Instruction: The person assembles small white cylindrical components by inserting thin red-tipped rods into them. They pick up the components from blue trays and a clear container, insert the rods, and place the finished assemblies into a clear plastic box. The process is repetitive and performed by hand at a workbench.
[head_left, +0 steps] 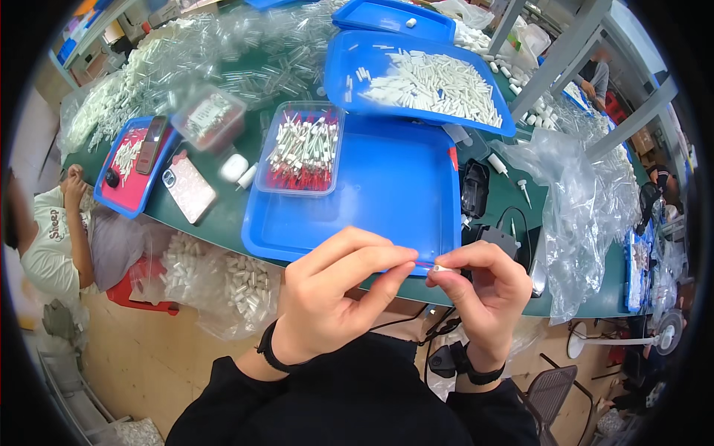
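From where I sit at the remote end, I see the left hand (335, 279) with thumb and forefinger pinched on a thin red strand (424, 264). The right hand (487, 290) pinches a small white piece (440, 268) between thumb and forefinger. The two hands are near each other but apart, the strand showing between their fingertips; whether it runs into the white piece is too small for me to tell. Both things appear, in my view, in front of the near edge of the large blue tray (394, 178).

Taking that pinch as the clock's centre, I find a clear tub (297, 192) between ten and eleven, set on the tray and filled with white-and-red parts (301, 149). At twelve lies the upper blue tray (342, 74), bearing a heap of white tubes (439, 82). I get a phone (190, 189) in a pale pink case between nine and ten, a white case (233, 168) at ten, and a crumpled clear bag (573, 215) between two and three. At nine, a co-worker (52, 253) in a pale shirt sits beside the green table (216, 234).
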`<state>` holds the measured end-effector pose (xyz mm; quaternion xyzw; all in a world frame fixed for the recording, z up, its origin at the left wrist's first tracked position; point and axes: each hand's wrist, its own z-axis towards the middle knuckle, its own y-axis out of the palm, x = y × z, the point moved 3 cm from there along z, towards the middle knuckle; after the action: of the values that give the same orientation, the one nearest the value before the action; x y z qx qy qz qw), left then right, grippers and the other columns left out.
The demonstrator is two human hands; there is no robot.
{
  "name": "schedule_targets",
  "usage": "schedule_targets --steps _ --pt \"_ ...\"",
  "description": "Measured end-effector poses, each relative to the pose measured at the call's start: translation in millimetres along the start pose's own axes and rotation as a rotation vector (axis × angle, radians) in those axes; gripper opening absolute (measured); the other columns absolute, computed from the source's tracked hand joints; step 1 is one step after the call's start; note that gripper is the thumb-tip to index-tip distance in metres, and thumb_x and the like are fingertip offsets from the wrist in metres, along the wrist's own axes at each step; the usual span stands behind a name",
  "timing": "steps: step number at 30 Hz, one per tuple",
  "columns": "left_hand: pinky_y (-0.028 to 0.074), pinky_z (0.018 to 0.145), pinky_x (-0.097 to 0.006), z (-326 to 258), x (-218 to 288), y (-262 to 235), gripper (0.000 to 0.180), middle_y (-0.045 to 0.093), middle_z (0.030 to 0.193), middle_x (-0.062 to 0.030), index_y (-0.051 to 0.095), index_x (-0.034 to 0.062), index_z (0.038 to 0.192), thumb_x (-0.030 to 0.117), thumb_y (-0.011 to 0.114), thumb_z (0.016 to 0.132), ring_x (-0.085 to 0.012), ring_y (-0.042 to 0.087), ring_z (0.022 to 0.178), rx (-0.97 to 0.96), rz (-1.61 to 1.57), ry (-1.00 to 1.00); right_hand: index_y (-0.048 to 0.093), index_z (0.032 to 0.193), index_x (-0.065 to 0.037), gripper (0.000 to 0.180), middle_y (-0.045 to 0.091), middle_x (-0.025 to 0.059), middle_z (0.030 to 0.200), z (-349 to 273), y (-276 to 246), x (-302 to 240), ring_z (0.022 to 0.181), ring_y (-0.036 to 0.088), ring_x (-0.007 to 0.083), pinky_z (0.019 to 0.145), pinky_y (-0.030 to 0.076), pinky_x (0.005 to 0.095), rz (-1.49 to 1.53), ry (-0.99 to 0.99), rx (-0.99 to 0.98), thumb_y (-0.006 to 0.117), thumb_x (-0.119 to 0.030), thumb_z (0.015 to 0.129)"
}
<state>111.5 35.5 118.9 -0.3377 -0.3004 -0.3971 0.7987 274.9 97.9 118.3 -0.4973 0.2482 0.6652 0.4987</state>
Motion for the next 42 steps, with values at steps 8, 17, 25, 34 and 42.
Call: schedule_targets --steps 8,17,25,34,42 --pt "0.045 0.049 -0.022 -2 1 4 0.017 0.064 0.080 -0.0067 0.072 0.0036 0.091 -0.003 0.072 0.075 -0.0115 0.059 0.062 0.041 0.056 0.101 0.068 0.086 0.003 0.015 0.069 0.0104 0.078 -10 -1 0 0.066 0.064 0.0136 0.061 0.048 0.0230 -0.021 -0.012 0.093 0.075 0.004 0.073" --pt "0.045 0.051 -0.024 -5 0 3 0.020 0.060 0.077 -0.0059 0.072 0.0041 0.092 -0.003 0.073 0.073 -0.0134 0.057 0.061 -0.070 0.144 0.162 0.069 0.085 0.002 0.015 0.070 0.0108 0.077 -10 4 7 0.064 0.063 0.0132 0.058 0.047 0.0223 -0.024 -0.027 0.079 0.075 0.004 0.072" --pt "0.045 0.050 -0.025 -2 2 1 0.024 0.059 0.076 -0.0052 0.072 0.0047 0.090 -0.004 0.072 0.068 -0.0145 0.057 0.060 -0.112 0.180 0.175 0.069 0.084 0.002 0.014 0.070 0.0108 0.077 -12 2 9 0.064 0.063 0.0133 0.058 0.047 0.0221 0.012 0.012 0.067 0.076 0.004 0.071" --pt "0.044 0.048 -0.025 -4 1 3 0.026 0.057 0.075 -0.0042 0.072 0.0052 0.089 -0.003 0.073 0.065 -0.0141 0.056 0.059 -0.100 0.211 0.213 0.069 0.084 0.002 0.015 0.070 0.0108 0.077 -11 2 13 0.063 0.063 0.0133 0.058 0.046 0.0222 -0.016 -0.024 0.057 0.076 0.004 0.071" --pt "0.042 0.047 -0.026 -4 3 1 0.031 0.058 0.076 -0.0036 0.071 0.0058 0.091 -0.003 0.073 0.062 -0.0157 0.055 0.060 -0.171 0.301 0.243 0.070 0.085 0.000 0.017 0.069 0.0086 0.075 -8 2 8 0.064 0.066 0.0166 0.057 0.050 0.0247 -0.228 -0.214 0.016 0.077 0.004 0.070"
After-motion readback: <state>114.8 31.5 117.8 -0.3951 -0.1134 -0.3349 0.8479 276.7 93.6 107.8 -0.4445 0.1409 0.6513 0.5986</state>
